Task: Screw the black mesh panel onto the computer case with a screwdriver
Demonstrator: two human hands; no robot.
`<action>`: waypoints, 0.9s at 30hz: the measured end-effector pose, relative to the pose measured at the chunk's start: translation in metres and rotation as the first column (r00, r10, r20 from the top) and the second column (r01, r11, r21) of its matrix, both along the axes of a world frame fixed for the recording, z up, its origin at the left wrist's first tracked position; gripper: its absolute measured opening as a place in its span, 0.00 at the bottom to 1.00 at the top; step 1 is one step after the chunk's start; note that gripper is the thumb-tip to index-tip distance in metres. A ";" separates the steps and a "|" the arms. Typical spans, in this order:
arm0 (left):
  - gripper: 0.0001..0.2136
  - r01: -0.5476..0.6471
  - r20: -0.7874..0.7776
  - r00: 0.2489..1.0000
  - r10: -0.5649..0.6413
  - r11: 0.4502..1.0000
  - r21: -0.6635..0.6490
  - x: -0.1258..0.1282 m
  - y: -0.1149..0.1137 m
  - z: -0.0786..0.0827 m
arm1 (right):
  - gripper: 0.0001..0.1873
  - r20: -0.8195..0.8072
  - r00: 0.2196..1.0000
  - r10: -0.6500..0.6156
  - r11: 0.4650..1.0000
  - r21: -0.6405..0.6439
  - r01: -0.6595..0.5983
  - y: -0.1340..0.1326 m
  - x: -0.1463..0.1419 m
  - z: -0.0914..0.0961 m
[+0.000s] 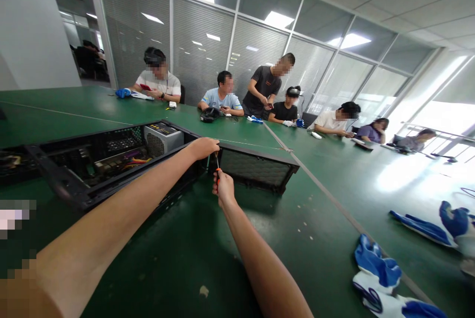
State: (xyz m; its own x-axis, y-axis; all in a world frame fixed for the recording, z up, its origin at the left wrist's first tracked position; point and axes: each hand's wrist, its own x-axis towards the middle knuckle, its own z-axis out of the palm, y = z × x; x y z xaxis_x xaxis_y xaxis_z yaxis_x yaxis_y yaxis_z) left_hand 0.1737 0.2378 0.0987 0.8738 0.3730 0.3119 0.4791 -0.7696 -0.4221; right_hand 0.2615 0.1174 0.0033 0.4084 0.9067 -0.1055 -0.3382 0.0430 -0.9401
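Observation:
My right hand (224,188) is closed round the orange-and-black handle of a screwdriver (218,162). Its thin shaft points up and away, with the tip up by the fingers of my left hand (203,149). That hand reaches over the near side of an open black computer case (122,183), fingers closed at the left corner of a black mesh panel (256,169). The fingertips are partly hidden. The panel stands on edge beside the case's right end. Inside the case, a grey power supply (163,140) and coloured wires (137,160) show.
Blue-and-white work gloves (378,263) lie on the green table (311,258) at the right, near a grey strip (319,187) running across it. Several people (222,95) sit or stand along the far side. Black headgear (210,114) rests before one of them.

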 end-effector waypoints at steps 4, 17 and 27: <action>0.10 0.027 0.000 1.000 -0.027 0.997 -0.072 -0.002 0.004 0.003 | 0.12 0.010 1.000 0.003 1.000 0.015 -0.003 0.001 -0.001 -0.001; 0.09 -0.105 0.077 0.990 0.116 0.987 -0.124 0.001 -0.014 0.010 | 0.13 0.028 1.000 0.005 1.000 0.025 -0.006 0.000 -0.001 0.000; 0.11 -0.193 0.080 0.976 0.201 0.976 -0.099 0.006 -0.018 0.011 | 0.14 0.008 1.000 0.006 1.000 0.028 -0.006 0.002 0.000 -0.001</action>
